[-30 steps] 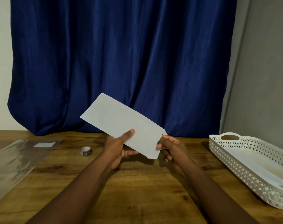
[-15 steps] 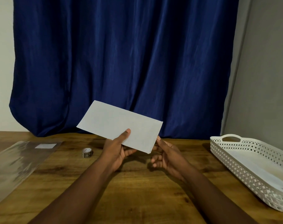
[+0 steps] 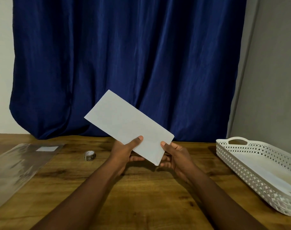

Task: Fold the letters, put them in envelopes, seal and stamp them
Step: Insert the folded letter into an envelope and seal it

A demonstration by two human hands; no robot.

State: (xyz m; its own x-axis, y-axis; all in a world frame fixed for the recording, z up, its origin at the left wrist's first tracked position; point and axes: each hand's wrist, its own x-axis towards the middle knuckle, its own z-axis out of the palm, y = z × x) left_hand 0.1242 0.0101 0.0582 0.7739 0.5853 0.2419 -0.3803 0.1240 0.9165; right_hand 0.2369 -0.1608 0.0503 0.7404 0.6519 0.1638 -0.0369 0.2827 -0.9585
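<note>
Now the right hand is pinching the envelope again beside the left hand — half a second ago it was hanging open below; both are holding it tilted above the table — probably sealed, awaiting a stamp

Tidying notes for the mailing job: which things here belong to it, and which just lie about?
Job: envelope held by left hand and right hand; stamp roll; basket.
Lying about: clear plastic sleeve; blue curtain.
</note>
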